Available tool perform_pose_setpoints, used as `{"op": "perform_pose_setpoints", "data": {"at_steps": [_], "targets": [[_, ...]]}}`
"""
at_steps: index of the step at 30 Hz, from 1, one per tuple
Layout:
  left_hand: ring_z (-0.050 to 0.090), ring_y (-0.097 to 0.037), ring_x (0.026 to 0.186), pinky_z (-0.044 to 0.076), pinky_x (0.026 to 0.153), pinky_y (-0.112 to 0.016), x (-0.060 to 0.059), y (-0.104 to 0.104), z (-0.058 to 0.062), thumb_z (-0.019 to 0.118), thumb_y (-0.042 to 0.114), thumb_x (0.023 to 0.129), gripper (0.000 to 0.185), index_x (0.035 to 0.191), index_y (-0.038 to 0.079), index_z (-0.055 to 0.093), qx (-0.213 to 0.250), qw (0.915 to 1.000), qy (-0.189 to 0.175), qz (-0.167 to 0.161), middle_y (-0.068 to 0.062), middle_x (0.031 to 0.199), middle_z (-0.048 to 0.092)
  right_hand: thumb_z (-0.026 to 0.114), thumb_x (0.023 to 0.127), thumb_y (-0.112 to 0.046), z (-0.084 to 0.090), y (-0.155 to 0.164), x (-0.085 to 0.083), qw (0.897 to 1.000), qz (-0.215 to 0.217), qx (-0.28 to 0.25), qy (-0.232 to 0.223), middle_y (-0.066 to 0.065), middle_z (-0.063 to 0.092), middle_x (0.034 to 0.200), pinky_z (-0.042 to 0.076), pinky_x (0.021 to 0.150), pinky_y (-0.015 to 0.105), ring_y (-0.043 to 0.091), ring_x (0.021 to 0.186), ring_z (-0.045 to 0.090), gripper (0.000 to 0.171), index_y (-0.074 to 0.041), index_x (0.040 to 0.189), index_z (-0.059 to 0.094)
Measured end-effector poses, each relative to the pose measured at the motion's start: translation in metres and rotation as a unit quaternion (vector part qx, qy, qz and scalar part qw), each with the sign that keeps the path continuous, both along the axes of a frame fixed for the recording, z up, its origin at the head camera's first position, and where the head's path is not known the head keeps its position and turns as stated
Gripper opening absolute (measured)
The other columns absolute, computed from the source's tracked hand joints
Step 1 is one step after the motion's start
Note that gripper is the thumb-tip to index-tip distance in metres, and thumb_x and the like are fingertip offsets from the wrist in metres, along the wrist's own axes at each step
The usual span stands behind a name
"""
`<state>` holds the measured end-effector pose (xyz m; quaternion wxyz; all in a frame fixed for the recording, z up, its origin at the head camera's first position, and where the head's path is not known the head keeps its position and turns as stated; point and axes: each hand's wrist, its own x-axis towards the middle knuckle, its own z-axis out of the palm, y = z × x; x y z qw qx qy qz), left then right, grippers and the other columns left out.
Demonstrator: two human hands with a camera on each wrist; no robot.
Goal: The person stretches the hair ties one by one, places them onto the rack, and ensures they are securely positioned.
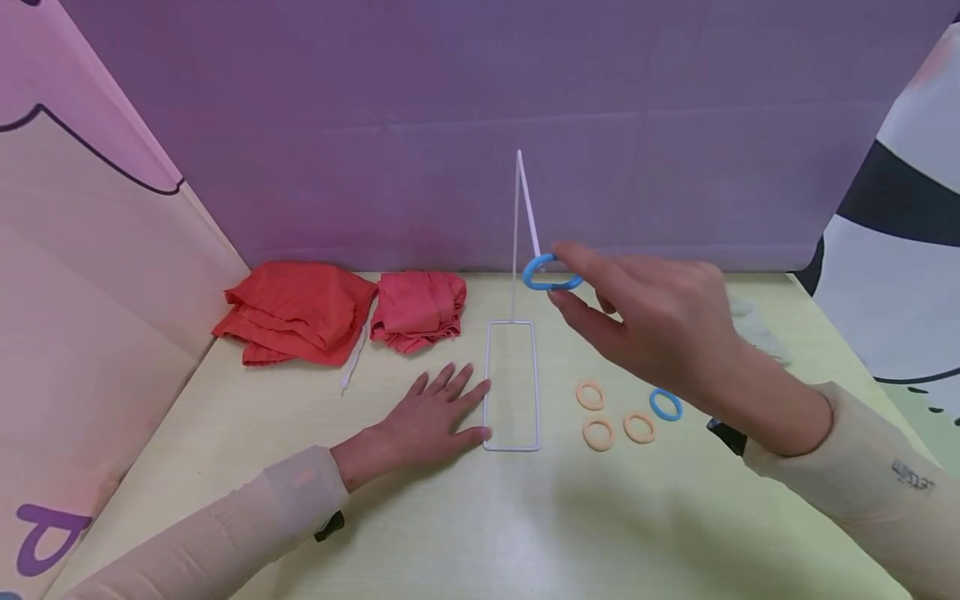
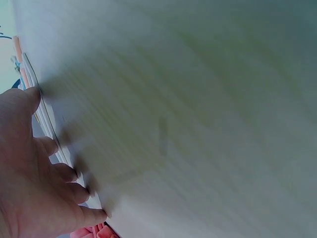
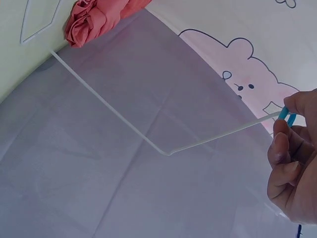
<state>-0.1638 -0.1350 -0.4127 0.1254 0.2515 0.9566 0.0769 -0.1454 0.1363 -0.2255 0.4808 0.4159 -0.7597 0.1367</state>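
My right hand (image 1: 660,312) pinches a blue ring (image 1: 553,285) between thumb and forefinger, up in the air. The ring is at the near end of the upper arm of a white wire stand (image 1: 528,204); whether the arm's tip passes through it I cannot tell. In the right wrist view the same blue ring (image 3: 283,113) meets the arm's end. My left hand (image 1: 431,421) lies flat on the table with fingers spread, its thumb and forefinger touching the left side of the stand's rectangular base (image 1: 537,392).
Right of the base lie several peach rings (image 1: 597,434) and another blue ring (image 1: 666,405). A red cloth (image 1: 300,308) and a folded pinkish-red cloth (image 1: 417,308) sit at the back left, a white cord (image 1: 356,358) between them. A pale cloth (image 1: 753,329) is partly behind my right wrist.
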Motion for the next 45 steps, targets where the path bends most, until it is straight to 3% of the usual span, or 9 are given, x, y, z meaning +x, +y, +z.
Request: {"op": "perform_pose_setpoints", "data": {"at_steps": [9, 18, 25, 33, 45], "targets": [[0.007, -0.035, 0.157, 0.012, 0.123, -0.062, 0.001, 0.0, 0.0, 0.046, 0.064, 0.097, 0.077, 0.161, 0.03, 0.02, -0.001, 1.0, 0.001, -0.001, -0.006, 0.17, 0.014, 0.071, 0.09, -0.024, -0.004, -0.002, -0.023, 0.999, -0.046, 0.019, -0.008, 0.001, 0.059, 0.057, 0.022, 0.037, 0.026, 0.013, 0.046, 0.05, 0.029, -0.014, 0.117, 0.068], [0.007, -0.035, 0.157, 0.012, 0.123, -0.062, 0.001, -0.001, 0.0, 0.046, 0.063, 0.098, 0.076, 0.161, 0.029, 0.021, -0.002, 1.0, 0.004, -0.004, -0.006, 0.17, 0.015, 0.065, 0.094, -0.021, -0.004, -0.007, -0.047, 0.996, -0.082, 0.022, -0.024, 0.0, 0.056, 0.055, 0.019, 0.037, 0.028, 0.016, 0.042, 0.047, 0.024, -0.014, 0.118, 0.068], [0.008, -0.035, 0.157, 0.012, 0.123, -0.062, 0.003, 0.0, 0.002, 0.045, 0.064, 0.098, 0.076, 0.161, 0.029, 0.021, 0.0, 1.0, 0.005, -0.005, -0.007, 0.17, 0.015, 0.065, 0.095, -0.021, -0.006, -0.01, -0.069, 0.995, -0.094, 0.002, -0.029, 0.003, 0.061, 0.057, 0.025, 0.036, 0.032, 0.02, 0.044, 0.053, 0.022, -0.016, 0.116, 0.068], [0.01, -0.037, 0.157, 0.013, 0.123, -0.063, 0.002, 0.0, 0.002, 0.045, 0.061, 0.099, 0.074, 0.16, 0.026, 0.025, 0.006, 0.9998, 0.011, -0.012, -0.009, 0.169, 0.017, 0.064, 0.096, -0.023, -0.006, -0.016, -0.094, 0.993, -0.111, -0.016, -0.039, 0.006, 0.059, 0.055, 0.023, 0.038, 0.032, 0.023, 0.042, 0.049, 0.019, -0.017, 0.114, 0.067], [0.01, -0.037, 0.157, 0.014, 0.123, -0.063, 0.003, 0.001, 0.005, 0.045, 0.061, 0.099, 0.074, 0.16, 0.025, 0.025, 0.001, 0.9998, 0.016, -0.015, -0.009, 0.169, 0.018, 0.06, 0.098, -0.023, -0.006, -0.021, -0.111, 0.991, -0.117, -0.023, -0.059, 0.006, 0.052, 0.052, 0.02, 0.04, 0.031, 0.025, 0.039, 0.04, 0.021, -0.015, 0.115, 0.068]]}}
